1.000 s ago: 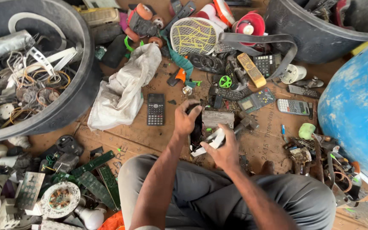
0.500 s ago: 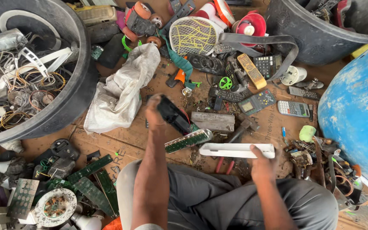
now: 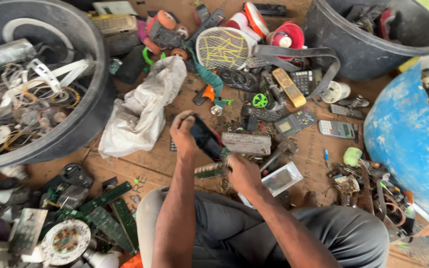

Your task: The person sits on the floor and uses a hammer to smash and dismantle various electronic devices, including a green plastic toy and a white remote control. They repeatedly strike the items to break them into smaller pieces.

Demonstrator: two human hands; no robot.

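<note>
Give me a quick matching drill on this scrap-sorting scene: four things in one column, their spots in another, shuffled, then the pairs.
Things:
1. white cloth sack
2. blue drum
3. green circuit boards
4. black casing

Places:
A. right edge of the view
B. floor, lower left, near the knee
C. in the left hand
D. beside the big black tub of wires

Pairs: 1-D, 2-A, 3-B, 4-C

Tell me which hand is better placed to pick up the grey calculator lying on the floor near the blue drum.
Probably the right hand. It sits on the same side as the grey calculator, toward the blue drum, though it grips a green circuit board. The left hand is farther off and holds a black device.
</note>
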